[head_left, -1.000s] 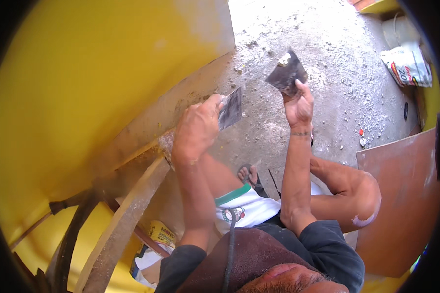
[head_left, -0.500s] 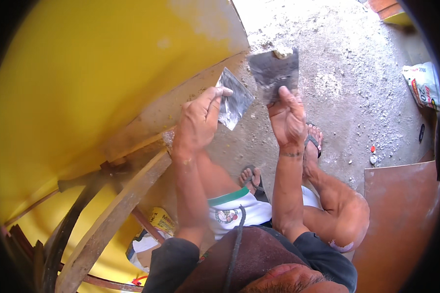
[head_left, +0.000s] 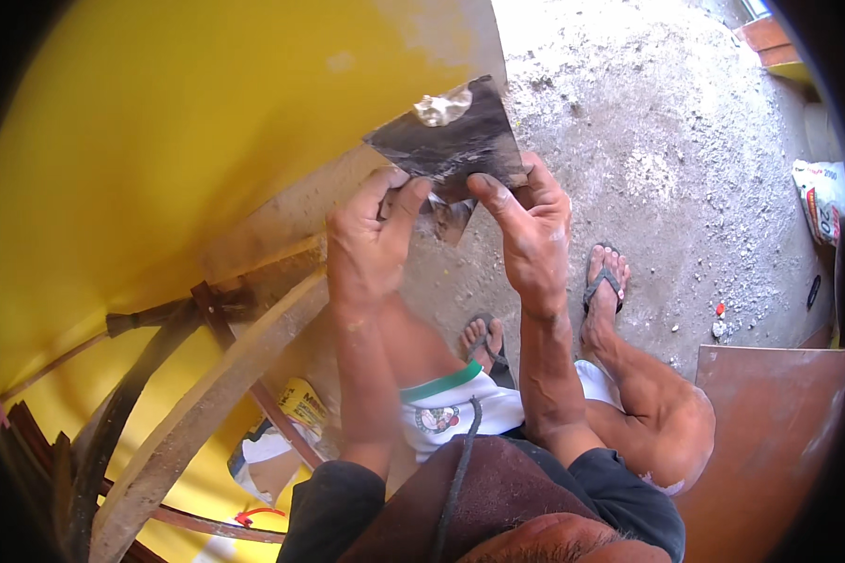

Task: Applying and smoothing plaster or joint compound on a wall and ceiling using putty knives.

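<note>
My right hand [head_left: 537, 239] is closed on the near right corner of a flat, dark metal putty spreader [head_left: 455, 145], thumb on top. A lump of off-white putty [head_left: 443, 108] sits near its far edge. My left hand [head_left: 371, 244] is closed at the same spreader's near left side, fingers and thumb pinched together. A second metal spreader [head_left: 453, 221] is mostly hidden beneath the first, with only a corner showing between my hands. The left fingertips meet the edge of the upper spreader; whether they touch it or only the lower one is hard to tell.
A yellow wall [head_left: 197, 141] curves along the left. Wooden beams [head_left: 207, 394] lean at lower left near a torn paper bag [head_left: 272, 450]. A brown board [head_left: 770, 422] lies at right, with a white sack [head_left: 821, 202] beyond. White crumbs litter the concrete floor [head_left: 620, 141].
My right hand has swung the larger spreader left and over the smaller one, which it now mostly covers. The two hands are closer to the same plate. The view has shifted slightly.
</note>
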Demonstrator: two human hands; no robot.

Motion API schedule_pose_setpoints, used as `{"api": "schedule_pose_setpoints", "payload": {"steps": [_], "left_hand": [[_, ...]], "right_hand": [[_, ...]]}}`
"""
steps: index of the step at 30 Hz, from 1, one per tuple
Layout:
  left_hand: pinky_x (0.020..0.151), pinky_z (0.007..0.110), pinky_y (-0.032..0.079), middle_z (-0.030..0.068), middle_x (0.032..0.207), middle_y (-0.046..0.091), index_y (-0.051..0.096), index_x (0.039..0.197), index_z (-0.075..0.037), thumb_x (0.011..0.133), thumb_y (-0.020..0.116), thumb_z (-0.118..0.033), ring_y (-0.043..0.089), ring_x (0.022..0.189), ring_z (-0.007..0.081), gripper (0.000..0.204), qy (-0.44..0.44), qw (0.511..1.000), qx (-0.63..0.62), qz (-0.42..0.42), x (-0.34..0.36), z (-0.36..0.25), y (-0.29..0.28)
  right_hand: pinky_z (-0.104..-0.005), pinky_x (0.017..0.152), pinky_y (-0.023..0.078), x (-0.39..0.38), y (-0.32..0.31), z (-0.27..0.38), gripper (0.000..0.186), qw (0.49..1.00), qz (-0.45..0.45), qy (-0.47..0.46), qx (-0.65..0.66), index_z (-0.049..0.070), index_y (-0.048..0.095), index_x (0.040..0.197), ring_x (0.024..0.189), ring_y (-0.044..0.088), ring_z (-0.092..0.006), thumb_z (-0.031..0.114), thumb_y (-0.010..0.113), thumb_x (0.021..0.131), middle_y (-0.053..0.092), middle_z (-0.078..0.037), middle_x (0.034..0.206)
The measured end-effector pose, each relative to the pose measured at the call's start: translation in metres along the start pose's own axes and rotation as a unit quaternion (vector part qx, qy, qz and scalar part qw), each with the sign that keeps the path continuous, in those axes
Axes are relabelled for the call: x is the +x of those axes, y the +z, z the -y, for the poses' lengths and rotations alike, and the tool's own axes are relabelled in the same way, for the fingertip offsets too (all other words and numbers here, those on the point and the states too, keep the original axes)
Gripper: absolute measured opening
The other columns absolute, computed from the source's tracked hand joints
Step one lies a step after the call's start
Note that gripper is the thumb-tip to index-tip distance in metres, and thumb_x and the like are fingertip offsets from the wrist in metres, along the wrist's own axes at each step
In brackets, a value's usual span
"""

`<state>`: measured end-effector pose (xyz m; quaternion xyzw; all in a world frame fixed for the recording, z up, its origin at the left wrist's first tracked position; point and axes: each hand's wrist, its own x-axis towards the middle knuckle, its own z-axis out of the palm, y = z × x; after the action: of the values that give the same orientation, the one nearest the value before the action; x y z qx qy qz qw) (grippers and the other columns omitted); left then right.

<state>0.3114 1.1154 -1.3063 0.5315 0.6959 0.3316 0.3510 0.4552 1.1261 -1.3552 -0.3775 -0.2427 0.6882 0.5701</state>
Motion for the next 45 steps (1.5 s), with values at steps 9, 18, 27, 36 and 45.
{"api": "schedule_pose_setpoints", "payload": {"steps": [9,18,27,36,45], "left_hand": [[0.063,0.02,0.035,-0.0036,0.074,0.047,0.05,0.081,-0.001,0.093,0.059,-0.014,0.038,0.07,0.0064,0.019,0.112,0.987,-0.076,-0.086,0.0,0.008,-0.016],[0.092,0.03,0.04,0.0041,0.101,0.058,0.053,0.112,0.001,0.093,0.057,-0.01,0.052,0.094,0.0109,0.022,0.055,0.943,-0.286,-0.163,-0.014,0.011,-0.018],[0.09,0.028,0.038,0.0021,0.094,0.053,0.052,0.099,-0.003,0.095,0.052,-0.009,0.047,0.09,0.0096,0.008,0.093,0.953,-0.203,-0.206,-0.042,0.017,-0.051],[0.085,0.027,0.039,0.002,0.093,0.053,0.05,0.104,-0.004,0.094,0.053,-0.008,0.047,0.087,0.0103,0.011,0.068,0.936,-0.172,-0.298,-0.077,0.023,-0.066],[0.096,0.032,0.037,0.0182,0.126,0.051,0.048,0.116,0.002,0.09,0.05,-0.012,0.05,0.107,0.0189,0.03,0.145,0.955,-0.082,-0.244,-0.09,0.026,-0.073]], "right_hand": [[-0.0239,0.072,0.045,-0.024,0.002,-0.025,0.035,0.992,0.091,-0.058,-0.066,0.003,0.051,0.109,0.079,0.053,-0.0104,0.018,0.068,0.083,0.054,-0.003,0.09],[-0.0276,0.073,0.051,-0.01,-0.037,-0.047,0.023,0.999,-0.008,-0.037,0.032,0.002,0.057,0.109,0.083,0.061,-0.0119,0.0,0.056,0.086,0.064,-0.006,0.093],[-0.0266,0.061,0.052,0.052,-0.159,-0.074,0.021,0.993,-0.072,0.053,-0.077,0.003,0.051,0.105,0.076,0.058,-0.0145,0.016,0.056,0.089,0.057,-0.007,0.09],[-0.0364,0.063,0.055,0.158,-0.14,-0.135,0.032,0.888,-0.045,0.139,-0.437,-0.002,0.051,0.109,0.082,0.063,-0.0257,0.024,0.056,0.091,0.061,-0.018,0.091],[-0.0455,0.069,0.051,0.187,-0.152,-0.149,0.017,0.76,-0.122,-0.076,-0.634,-0.003,0.052,0.09,0.074,0.061,-0.0333,0.013,0.052,0.083,0.06,-0.022,0.08]]}}
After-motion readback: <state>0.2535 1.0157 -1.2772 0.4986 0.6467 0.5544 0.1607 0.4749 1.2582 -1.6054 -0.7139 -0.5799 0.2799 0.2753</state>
